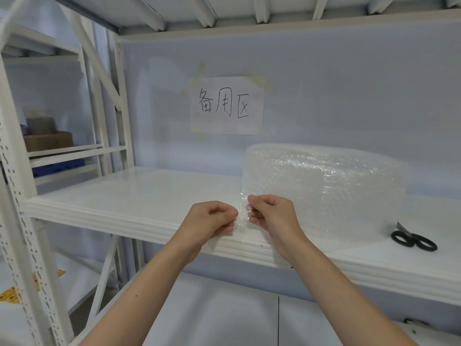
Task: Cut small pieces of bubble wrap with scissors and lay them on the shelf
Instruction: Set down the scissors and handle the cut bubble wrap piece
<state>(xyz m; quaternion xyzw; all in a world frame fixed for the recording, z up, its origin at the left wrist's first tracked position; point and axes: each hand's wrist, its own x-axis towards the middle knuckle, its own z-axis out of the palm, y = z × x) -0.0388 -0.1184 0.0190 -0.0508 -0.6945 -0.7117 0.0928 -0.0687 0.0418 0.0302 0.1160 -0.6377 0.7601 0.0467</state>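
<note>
A big roll of clear bubble wrap (324,181) lies on the white shelf (139,196), right of centre. Its loose end hangs forward over the shelf's front edge. My left hand (212,221) and my right hand (272,216) both pinch this loose end near its left edge, fingertips almost touching. Black-handled scissors (412,239) lie on the shelf far to the right, apart from both hands.
A paper sign (227,106) with handwritten characters is taped to the back wall above the shelf. White rack uprights (15,196) stand at the left, with a cardboard box (48,141) on the neighbouring rack. A lower shelf (224,315) shows beneath my arms.
</note>
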